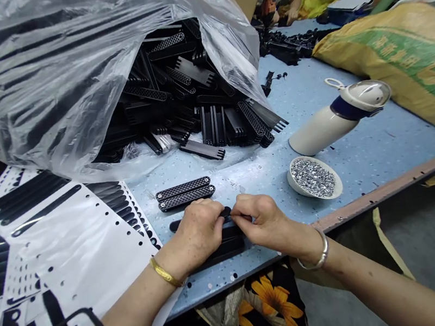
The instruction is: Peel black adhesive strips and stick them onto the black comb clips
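Near the table's front edge, my left hand (201, 231) and my right hand (262, 222) are close together, fingers pinched on a small black piece (226, 213) between them. Most of that piece is hidden by the fingers. Under and beside my hands lie dark flat bars (225, 250), partly covered. Just behind my left hand rest two black textured handles (184, 193), side by side. To the right of my hands, a white bowl (295, 190) holds many small silver metal parts (314, 176).
A large plastic bag (45, 96) spills black parts (173, 93) at the back. Sheets with black strips (76, 235) cover the left. A bottle (319, 129) and a yellow sack (401, 45) stand right. Another person's hand (293, 10) shows at the far back.
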The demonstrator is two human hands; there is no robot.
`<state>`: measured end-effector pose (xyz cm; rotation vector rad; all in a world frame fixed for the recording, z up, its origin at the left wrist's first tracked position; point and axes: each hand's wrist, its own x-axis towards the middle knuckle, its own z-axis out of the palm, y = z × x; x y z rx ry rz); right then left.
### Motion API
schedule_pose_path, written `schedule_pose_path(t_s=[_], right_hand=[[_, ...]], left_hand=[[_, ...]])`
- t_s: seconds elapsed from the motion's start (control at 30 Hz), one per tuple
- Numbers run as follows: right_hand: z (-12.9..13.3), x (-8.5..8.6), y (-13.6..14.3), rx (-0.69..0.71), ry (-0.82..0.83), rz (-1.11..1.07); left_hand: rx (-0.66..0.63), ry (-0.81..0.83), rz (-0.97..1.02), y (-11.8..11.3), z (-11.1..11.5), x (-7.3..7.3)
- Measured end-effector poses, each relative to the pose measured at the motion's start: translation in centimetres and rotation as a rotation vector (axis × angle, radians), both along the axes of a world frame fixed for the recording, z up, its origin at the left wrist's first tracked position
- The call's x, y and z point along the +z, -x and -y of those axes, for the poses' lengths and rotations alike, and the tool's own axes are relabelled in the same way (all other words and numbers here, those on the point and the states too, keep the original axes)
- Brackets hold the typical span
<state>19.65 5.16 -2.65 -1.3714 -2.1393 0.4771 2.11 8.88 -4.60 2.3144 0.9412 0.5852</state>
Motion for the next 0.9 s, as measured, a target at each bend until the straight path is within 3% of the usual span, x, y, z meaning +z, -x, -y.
schedule_pose_path(t_s=[0.2,0.3,0.43,0.57,0.77,0.9], right_hand=[[-2.1,3.3,1.3,0.167,0.298,0.415],[-2.0,3.9,1.7,0.235,0.268,0.52],[-1.1,2.7,1.7,0.305,0.132,0.596],[-0.3,0.9,1.2,0.227,0.039,0.456],[1.1,-1.3,-0.1,-0.064,0.032,0.057],[1.8,-1.9,0.0,-0.092,0.041,0.011]], left_hand=[[-0.003,-0.002,-0.017,0.0,-0.2,0.1],[-0.003,0.008,-0.007,-0.1,-0.2,-0.1],[-0.002,0.002,-0.013,-0.2,-0.2,-0.3],[0.002,0.023,-0.031,-0.3,-0.3,0.0],[-0.003,0.061,-0.039,-0.1,-0.3,0.5],[0.006,0.068,-0.039,-0.1,-0.3,0.3]])
